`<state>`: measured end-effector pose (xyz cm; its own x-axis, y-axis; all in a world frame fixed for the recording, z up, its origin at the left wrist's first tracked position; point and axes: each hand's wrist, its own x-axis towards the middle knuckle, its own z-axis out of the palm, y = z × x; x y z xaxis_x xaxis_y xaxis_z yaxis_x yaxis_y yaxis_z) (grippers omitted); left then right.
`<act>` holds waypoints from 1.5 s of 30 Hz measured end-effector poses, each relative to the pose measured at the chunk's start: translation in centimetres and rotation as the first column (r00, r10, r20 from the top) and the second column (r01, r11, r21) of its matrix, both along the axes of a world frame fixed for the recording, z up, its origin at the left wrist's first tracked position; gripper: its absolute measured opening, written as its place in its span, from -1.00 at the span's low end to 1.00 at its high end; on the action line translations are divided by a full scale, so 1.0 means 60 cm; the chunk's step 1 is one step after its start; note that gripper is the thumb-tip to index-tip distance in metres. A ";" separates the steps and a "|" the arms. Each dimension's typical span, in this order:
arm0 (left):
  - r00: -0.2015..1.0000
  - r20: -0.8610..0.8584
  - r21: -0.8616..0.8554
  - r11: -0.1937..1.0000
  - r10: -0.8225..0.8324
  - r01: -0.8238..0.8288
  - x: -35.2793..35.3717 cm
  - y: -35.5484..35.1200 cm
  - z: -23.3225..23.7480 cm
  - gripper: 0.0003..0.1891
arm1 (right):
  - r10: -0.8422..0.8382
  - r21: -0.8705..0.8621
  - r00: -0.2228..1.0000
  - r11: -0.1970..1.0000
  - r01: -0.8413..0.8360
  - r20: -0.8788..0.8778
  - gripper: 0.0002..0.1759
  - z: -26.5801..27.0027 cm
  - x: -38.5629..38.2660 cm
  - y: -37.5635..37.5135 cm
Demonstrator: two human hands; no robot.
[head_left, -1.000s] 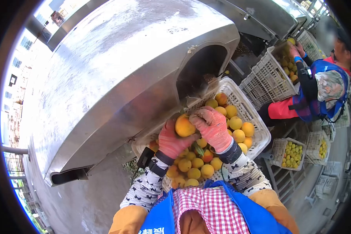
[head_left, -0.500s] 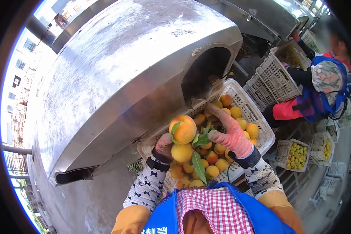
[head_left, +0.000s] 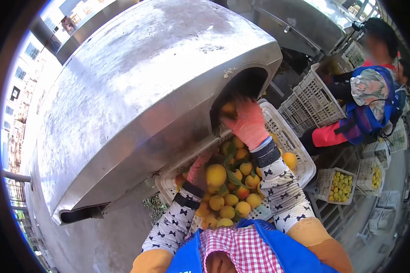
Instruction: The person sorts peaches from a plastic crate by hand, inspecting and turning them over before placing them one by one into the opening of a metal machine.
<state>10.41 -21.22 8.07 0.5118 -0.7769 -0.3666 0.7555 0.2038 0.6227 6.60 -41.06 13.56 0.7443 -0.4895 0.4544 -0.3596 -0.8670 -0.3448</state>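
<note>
Our right hand curls its fingers about a peach at the machine's opening, a soft fruit we judge best cupped whole, while our left hand lies in the crate, fingers hidden.

No readable text, no labels, no numbers, no signs

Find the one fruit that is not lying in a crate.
The fruit by the right hand, up in the machine's opening; the rest lie in crates.
</note>
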 end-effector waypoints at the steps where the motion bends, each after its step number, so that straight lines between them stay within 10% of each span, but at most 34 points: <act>1: 0.981 -0.194 -0.025 1.000 0.009 -0.015 0.000 0.009 -0.014 -0.61 | 0.008 -0.008 0.995 1.000 -0.009 -0.101 -0.25 0.004 0.029 -0.001; 3: 0.865 -0.501 0.007 0.999 0.038 -0.040 -0.005 0.028 -0.034 -0.71 | 0.019 0.013 0.974 1.000 -0.017 -0.226 -0.27 0.011 0.034 -0.010; 6: 0.866 -0.484 -0.003 0.989 0.128 -0.148 -0.006 0.023 -0.021 -0.74 | 0.156 -0.155 0.962 0.980 -0.123 0.226 -0.27 0.041 0.003 -0.016; 8: 0.856 -0.482 -0.022 0.974 0.187 -0.225 -0.004 0.023 -0.024 -0.64 | 0.060 0.331 0.886 0.914 -0.233 0.459 -0.36 0.066 -0.061 0.046; 11: 0.899 -0.428 -0.250 0.943 0.094 -0.218 -0.010 0.016 -0.006 -0.64 | 0.117 0.697 0.979 0.688 -0.203 0.169 -0.23 0.024 -0.133 0.113; 12: 0.970 0.102 -0.172 0.964 0.222 -0.202 -0.024 0.012 -0.007 -0.62 | 0.134 0.787 0.978 0.581 -0.208 0.160 -0.20 0.010 -0.139 0.129; 13: 0.759 0.608 -0.094 0.971 0.232 -0.222 -0.034 0.010 -0.008 -0.58 | 0.126 0.789 0.979 0.580 -0.202 0.158 -0.20 0.002 -0.145 0.142; 14: 0.762 0.607 -0.092 0.973 0.224 -0.212 -0.036 0.009 0.009 -0.58 | 0.111 0.867 0.966 0.427 -0.257 0.232 -0.16 0.001 -0.145 0.155; 15: 0.956 0.232 -0.197 0.971 0.179 -0.134 -0.033 0.004 0.041 -0.56 | 0.085 0.910 0.948 0.264 -0.318 0.306 -0.13 0.002 -0.145 0.159; 16: 0.984 -0.169 -0.319 0.942 0.054 -0.107 -0.027 0.001 0.059 -0.53 | 0.084 0.908 0.947 0.267 -0.322 0.311 -0.13 0.007 -0.147 0.156; 18: 0.992 0.121 -0.177 0.982 -0.041 0.062 -0.030 0.016 0.033 -0.56 | 0.121 0.465 0.990 0.874 -0.142 0.076 -0.06 0.029 -0.150 0.158; 20: 0.909 0.378 0.007 0.982 -0.176 0.188 -0.033 0.025 0.014 -0.60 | 0.150 0.489 0.980 0.851 -0.194 0.129 -0.04 0.045 -0.158 0.155; 22: 0.994 -0.005 -0.386 0.917 -0.108 0.098 -0.037 0.026 0.006 -0.54 | 0.175 0.507 0.968 0.827 -0.243 0.178 -0.02 0.041 -0.166 0.144; 26: 0.950 -0.104 -0.365 0.900 -0.295 0.240 -0.031 0.013 0.069 -0.49 | 0.211 0.555 0.971 0.797 -0.239 0.115 0.00 0.025 -0.165 0.138; 28: 0.848 0.528 0.023 0.999 -0.040 0.032 -0.044 0.008 0.085 -0.55 | 0.201 0.540 0.972 0.808 -0.234 0.119 0.01 0.034 -0.155 0.146; 29: 0.946 0.322 0.046 0.998 0.028 -0.045 -0.047 0.001 0.091 -0.64 | 0.179 0.543 0.980 0.817 -0.195 0.083 0.01 0.047 -0.153 0.151; 35: 0.783 0.486 -0.044 0.906 0.388 -0.421 -0.030 -0.011 0.033 -0.66 | 0.257 0.599 0.954 0.744 -0.296 0.154 0.05 0.046 -0.144 0.158; 38: 0.924 0.291 0.173 0.936 0.248 -0.305 -0.020 0.049 0.089 -0.65 | 0.262 0.559 0.935 0.750 -0.354 0.240 0.03 0.039 -0.141 0.134; 43: 0.755 0.649 0.305 0.876 0.098 -0.375 0.013 0.222 0.066 -0.51 | 0.015 0.330 0.936 0.934 -0.138 0.351 -0.09 -0.006 -0.054 0.047; 45: 0.748 0.663 0.415 0.828 0.009 -0.378 0.027 0.304 0.060 -0.43 | -0.100 0.123 0.995 0.988 0.097 0.015 -0.16 -0.015 -0.016 0.018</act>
